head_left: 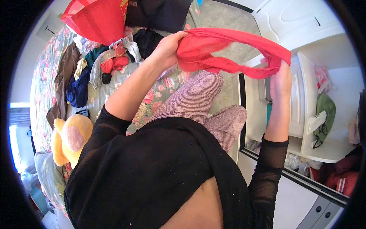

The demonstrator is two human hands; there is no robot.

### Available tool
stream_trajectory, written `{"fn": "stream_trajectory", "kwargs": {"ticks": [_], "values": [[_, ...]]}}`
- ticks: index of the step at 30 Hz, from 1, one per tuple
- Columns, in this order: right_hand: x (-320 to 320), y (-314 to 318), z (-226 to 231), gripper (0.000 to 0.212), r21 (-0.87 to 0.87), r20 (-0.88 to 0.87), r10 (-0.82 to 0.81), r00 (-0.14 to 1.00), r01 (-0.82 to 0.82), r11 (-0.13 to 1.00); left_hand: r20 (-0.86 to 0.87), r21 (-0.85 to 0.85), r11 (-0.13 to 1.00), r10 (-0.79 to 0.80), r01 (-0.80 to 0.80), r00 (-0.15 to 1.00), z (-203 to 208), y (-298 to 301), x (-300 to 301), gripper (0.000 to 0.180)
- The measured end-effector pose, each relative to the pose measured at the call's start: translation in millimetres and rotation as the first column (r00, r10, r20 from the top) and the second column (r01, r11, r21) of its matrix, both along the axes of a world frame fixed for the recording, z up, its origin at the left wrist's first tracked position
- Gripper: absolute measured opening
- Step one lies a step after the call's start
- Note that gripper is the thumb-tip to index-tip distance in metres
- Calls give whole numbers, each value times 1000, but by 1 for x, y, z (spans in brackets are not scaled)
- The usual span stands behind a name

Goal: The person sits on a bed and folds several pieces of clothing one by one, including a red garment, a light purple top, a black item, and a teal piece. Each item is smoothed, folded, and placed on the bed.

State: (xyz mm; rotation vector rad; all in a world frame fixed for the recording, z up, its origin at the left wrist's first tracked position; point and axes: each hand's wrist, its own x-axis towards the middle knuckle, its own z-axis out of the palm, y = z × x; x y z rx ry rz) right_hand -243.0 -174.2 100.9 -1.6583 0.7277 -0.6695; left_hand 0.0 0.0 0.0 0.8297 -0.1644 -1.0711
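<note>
A red stretchy garment (196,51), which looks like a pair of underpants, hangs in the air above my knees. It is pulled wide into a loop, with a gap in its middle. My left hand (167,49) grips its left end, the fingers partly hidden by the cloth. At the other end, my right hand (281,78) is closed on the band, its fingers inside the fold. Left of my left hand, a loose pile of clothes lies on the bed, with a red piece (114,63), a dark blue piece (78,91) and a brown piece (65,74).
The flowered bedspread (150,95) stretches along my left. A red bag (95,23) and a black bag (158,15) stand at its far end. A yellow plush toy (76,135) lies by my left elbow. On the right is an open white wardrobe (324,150) holding a green pouch (325,116) and folded clothes.
</note>
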Motion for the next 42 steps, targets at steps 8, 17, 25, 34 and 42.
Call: {"fn": "stream_trajectory", "kwargs": {"ticks": [8,17,25,34,42], "values": [[-3,19,14,43,532,330,-90,940,-107,840,-39,-26,990,-142,141,989,6,9,16,32],[-15,-5,3,43,565,700,185,690,-694,446,-153,5,981,-190,193,970,13,8,4,26],[-4,7,5,43,527,729,240,641,-749,401,322,8,913,-389,408,863,22,13,-12,53],[16,6,3,30,500,598,410,688,-721,479,679,81,801,-480,593,555,30,-4,-59,37],[9,11,-39,34,-75,-101,304,947,-312,947,27,-379,760,-561,528,828,33,6,-48,41]]}}
